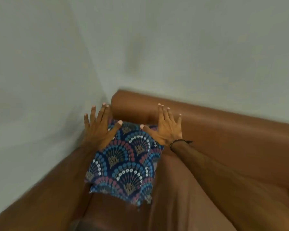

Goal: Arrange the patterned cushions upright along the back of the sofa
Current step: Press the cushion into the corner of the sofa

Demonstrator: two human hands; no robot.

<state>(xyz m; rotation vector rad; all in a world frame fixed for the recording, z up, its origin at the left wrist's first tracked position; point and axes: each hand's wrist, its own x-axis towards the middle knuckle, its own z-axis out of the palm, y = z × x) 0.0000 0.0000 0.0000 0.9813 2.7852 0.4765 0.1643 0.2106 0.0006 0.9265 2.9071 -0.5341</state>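
One patterned cushion (127,160), dark blue with pink, blue and white fan shapes, stands upright in the left corner of a brown leather sofa (223,130), leaning against the backrest. My left hand (98,129) lies flat on the cushion's upper left corner, fingers spread, thumb on the fabric. My right hand (167,127) rests flat on the upper right corner, fingers spread over the backrest. Neither hand grips the cushion. A dark bracelet circles my right wrist. No other cushion is in view.
A pale grey wall (140,47) rises behind the sofa and meets a side wall at the corner on the left. The sofa's left armrest (45,189) runs toward the lower left. The seat (182,197) stretches to the right of the cushion.
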